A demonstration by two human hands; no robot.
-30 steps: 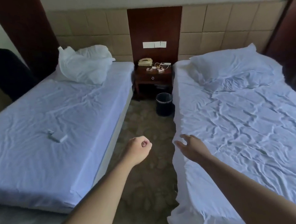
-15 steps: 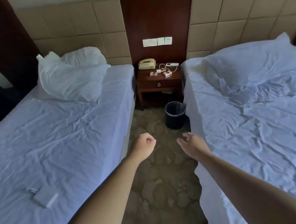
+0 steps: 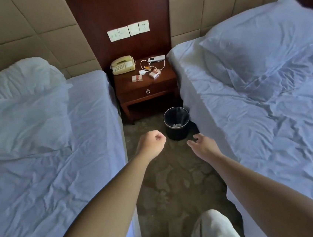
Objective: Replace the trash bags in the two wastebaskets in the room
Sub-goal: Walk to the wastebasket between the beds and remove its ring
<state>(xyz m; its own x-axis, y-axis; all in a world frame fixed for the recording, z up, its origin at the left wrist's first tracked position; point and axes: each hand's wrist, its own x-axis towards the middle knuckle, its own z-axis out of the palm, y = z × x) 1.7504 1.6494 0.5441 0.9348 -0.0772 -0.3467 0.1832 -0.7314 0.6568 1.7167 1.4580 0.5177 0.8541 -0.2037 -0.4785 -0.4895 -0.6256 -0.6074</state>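
A small black wastebasket [image 3: 177, 131] with a dark bag liner stands on the carpet between the two beds, just in front of the nightstand; some pale scraps lie at its bottom. My left hand [image 3: 150, 144] is a closed fist, held above the floor just left of the basket, with nothing seen in it. My right hand [image 3: 203, 145] hangs just below and right of the basket, fingers loosely spread, empty. Neither hand touches the basket.
A white-sheeted bed [image 3: 51, 177] lies to the left and another bed [image 3: 267, 116] to the right, leaving a narrow carpeted aisle [image 3: 178, 183]. The wooden nightstand [image 3: 146, 88] holds a telephone [image 3: 122, 65], a cable and small boxes. My leg and shoe show at the bottom.
I have walked up the aisle, so the wastebasket and nightstand are much nearer and my hands are now next to the basket. Hand shapes are unchanged.
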